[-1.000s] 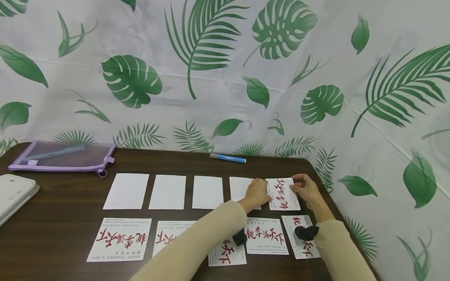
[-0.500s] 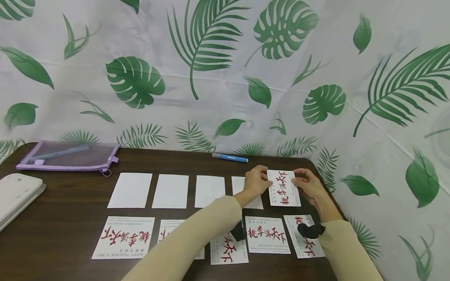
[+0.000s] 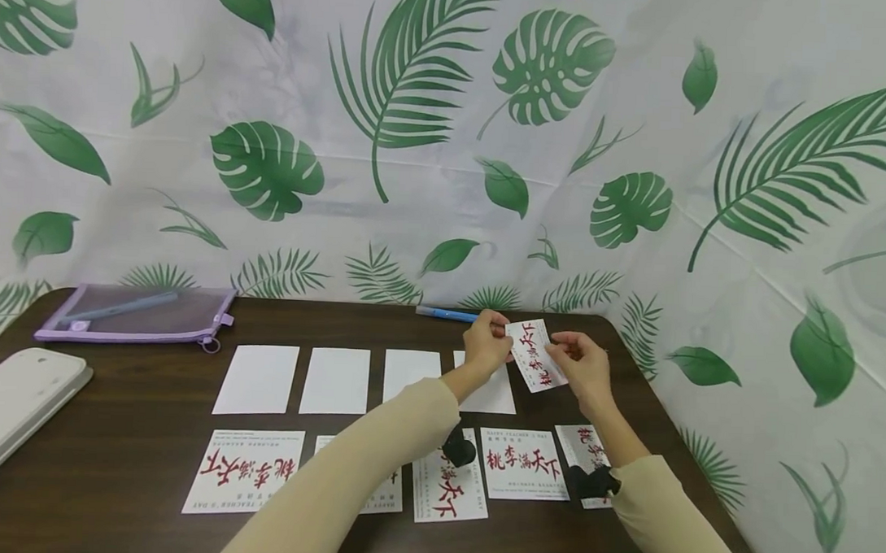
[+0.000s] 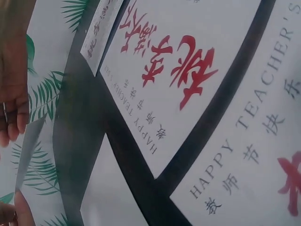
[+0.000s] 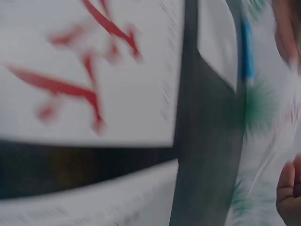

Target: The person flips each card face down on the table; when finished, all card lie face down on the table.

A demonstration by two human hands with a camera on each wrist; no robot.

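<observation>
A white card (image 3: 537, 357) with red Chinese characters is held up at a tilt over the far right of the table. My left hand (image 3: 487, 343) pinches its left edge, and my right hand (image 3: 585, 369) grips the opposite edge between thumb and fingers. In the left wrist view the held card (image 4: 31, 148) shows nearly edge-on. Below my hands lies a row of similar printed cards, including one (image 3: 524, 465) face up and another (image 3: 587, 446) partly hidden by the right wrist's black camera. A blank white card (image 3: 492, 392) lies beneath my left hand.
More blank cards (image 3: 256, 380) line the back row, and a printed card (image 3: 244, 471) lies at front left. A blue marker (image 3: 445, 314), a purple mesh pouch (image 3: 137, 319) and a white device (image 3: 21, 408) rest on the dark table (image 3: 137, 428). A leaf-patterned curtain (image 3: 418, 162) hangs behind.
Both hands have lifted the printed card from the right end of the back row. It has moved up and slightly left, and is now tilted.
</observation>
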